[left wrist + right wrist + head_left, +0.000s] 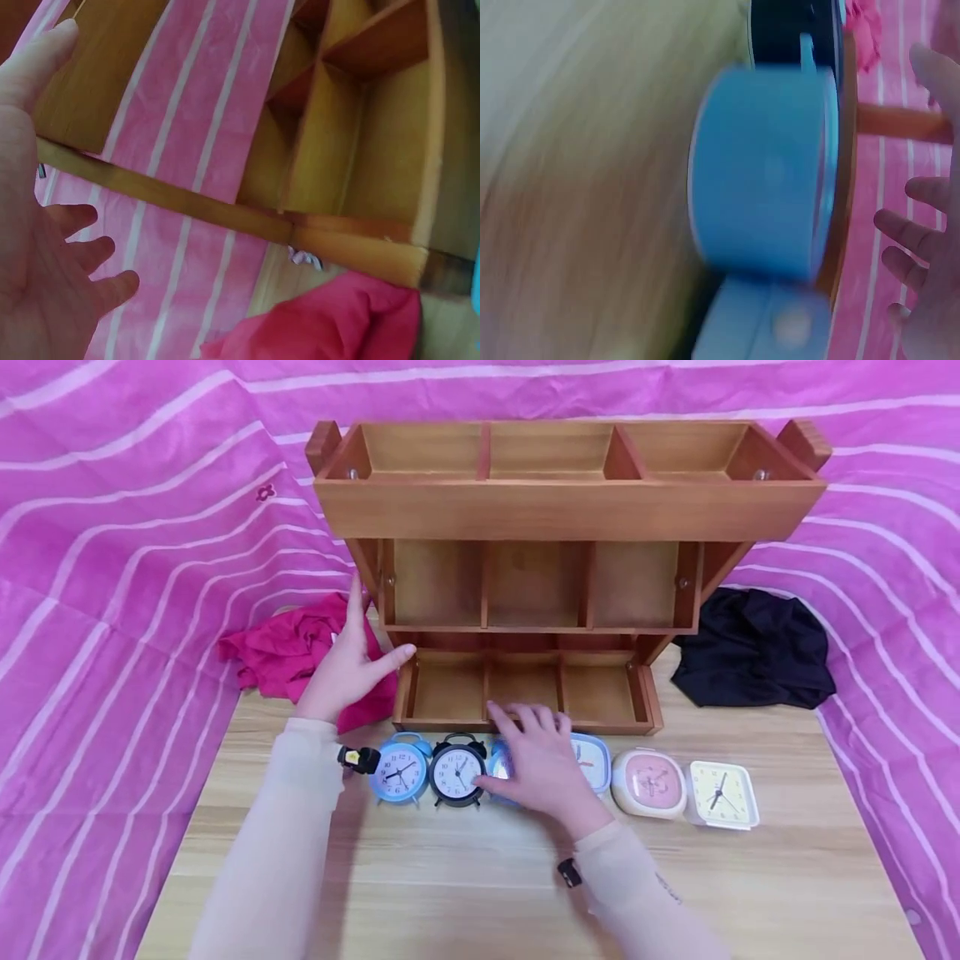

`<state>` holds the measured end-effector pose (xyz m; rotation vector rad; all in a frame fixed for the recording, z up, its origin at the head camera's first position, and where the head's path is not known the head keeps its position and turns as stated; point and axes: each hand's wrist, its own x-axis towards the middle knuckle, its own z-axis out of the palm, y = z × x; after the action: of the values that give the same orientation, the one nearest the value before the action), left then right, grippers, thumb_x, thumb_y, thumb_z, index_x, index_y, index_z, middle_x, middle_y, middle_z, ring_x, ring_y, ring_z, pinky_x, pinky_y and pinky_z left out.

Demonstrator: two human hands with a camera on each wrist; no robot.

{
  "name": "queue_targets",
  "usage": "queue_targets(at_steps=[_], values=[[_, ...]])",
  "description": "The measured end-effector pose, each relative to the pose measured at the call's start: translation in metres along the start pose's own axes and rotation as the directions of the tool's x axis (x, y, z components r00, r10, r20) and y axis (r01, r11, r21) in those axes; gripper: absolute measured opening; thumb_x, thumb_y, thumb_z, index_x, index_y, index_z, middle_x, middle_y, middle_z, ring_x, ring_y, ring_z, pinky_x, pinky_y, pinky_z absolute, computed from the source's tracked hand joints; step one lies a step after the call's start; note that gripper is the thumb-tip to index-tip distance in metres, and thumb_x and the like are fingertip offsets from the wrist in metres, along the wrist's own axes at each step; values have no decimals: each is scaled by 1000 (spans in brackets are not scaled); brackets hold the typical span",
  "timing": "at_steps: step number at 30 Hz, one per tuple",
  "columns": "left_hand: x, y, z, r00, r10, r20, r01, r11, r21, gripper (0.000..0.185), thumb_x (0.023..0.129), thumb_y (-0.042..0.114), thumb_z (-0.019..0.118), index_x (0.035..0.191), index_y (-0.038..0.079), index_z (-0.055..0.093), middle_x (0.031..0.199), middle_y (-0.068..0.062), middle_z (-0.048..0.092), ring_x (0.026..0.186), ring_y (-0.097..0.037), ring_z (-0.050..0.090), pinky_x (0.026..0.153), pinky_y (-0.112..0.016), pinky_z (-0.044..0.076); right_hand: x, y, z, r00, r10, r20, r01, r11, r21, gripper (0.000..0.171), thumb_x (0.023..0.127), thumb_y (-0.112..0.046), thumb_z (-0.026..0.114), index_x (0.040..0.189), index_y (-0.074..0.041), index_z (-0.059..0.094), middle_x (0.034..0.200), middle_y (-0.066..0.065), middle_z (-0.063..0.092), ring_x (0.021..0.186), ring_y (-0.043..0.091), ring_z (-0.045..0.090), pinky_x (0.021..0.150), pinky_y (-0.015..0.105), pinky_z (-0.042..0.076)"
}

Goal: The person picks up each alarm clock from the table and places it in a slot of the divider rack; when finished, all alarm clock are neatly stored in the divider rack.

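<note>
A row of several alarm clocks stands in front of a three-tier wooden rack. My right hand hovers over the middle of the row with its fingers spread, partly hiding a round blue clock and a blue rounded-square clock. In the right wrist view the blue clock's casing is below the relaxed fingers, with a gap between. A black twin-bell clock and a light-blue twin-bell clock stand to the left. My left hand is raised by the rack's left side, fingers extended, holding nothing.
A pink-faced clock and a white square clock end the row at the right. Crumpled red cloth lies left of the rack, black cloth right of it. Striped pink fabric surrounds the wooden table.
</note>
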<state>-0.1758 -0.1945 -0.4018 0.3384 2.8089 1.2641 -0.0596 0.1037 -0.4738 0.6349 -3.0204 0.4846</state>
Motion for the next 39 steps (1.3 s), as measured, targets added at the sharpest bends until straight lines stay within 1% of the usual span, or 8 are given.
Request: queue_targets(at_steps=[2,8,12,16,20,30,35,39], values=[[5,2,-2,1000,-4,-7,4,1000,-4,119,93,55,73,162,42,-23,176,-6,6,158,-37,20,114,-65,38,6,-13,7,1000,-17,14,17,1000,0,105,78,-80,70,162,-24,40,148,8,52,134,34,43,110,61,32],[13,3,-1,1000,-9,-19,9,999,-36,115,94,55,72,161,45,-21,176,0,4,160,-34,17,115,-62,38,22,-48,26,994,-62,92,61,998,16,105,79,-82,69,162,-26,39,149,4,50,134,30,41,108,59,33],[17,6,-1,1000,-1,-23,-1,997,-75,115,92,55,74,160,51,-18,175,4,10,158,-32,25,113,-61,43,31,-66,34,988,-80,130,80,997,9,107,78,-82,68,164,-27,37,149,2,49,135,28,39,110,59,32],[20,7,1,999,21,-25,-24,988,-150,113,93,48,76,162,50,-14,173,4,17,154,-28,33,115,-57,43,40,-78,40,984,-94,153,96,995,-9,107,78,-83,67,163,-26,37,149,1,49,133,25,40,110,57,32],[22,8,2,999,37,-38,-44,979,-201,111,94,43,77,164,46,-10,172,4,21,154,-25,34,115,-54,44,48,-85,46,980,-99,171,102,995,-10,108,76,-82,70,162,-24,39,148,1,51,130,23,40,109,55,33],[24,10,1,998,20,-62,-31,983,-183,111,92,44,78,166,43,-5,172,4,23,157,-22,28,115,-54,43,51,-89,61,973,-72,221,79,997,-25,102,72,-82,74,153,-26,49,141,-3,54,128,20,41,105,48,35],[25,6,1,998,22,-58,-33,978,-207,111,92,40,79,165,46,-4,171,5,25,155,-23,32,109,-53,49,52,-89,66,974,-87,208,88,996,5,102,69,-85,74,151,-29,51,140,-2,52,128,20,40,104,48,36],[27,5,3,998,26,-57,-38,975,-221,111,93,38,80,165,45,-3,171,5,25,156,-23,30,111,-53,47,53,-89,68,980,-84,178,79,996,35,100,69,-84,75,150,-30,52,139,-2,54,126,20,42,101,49,36]])
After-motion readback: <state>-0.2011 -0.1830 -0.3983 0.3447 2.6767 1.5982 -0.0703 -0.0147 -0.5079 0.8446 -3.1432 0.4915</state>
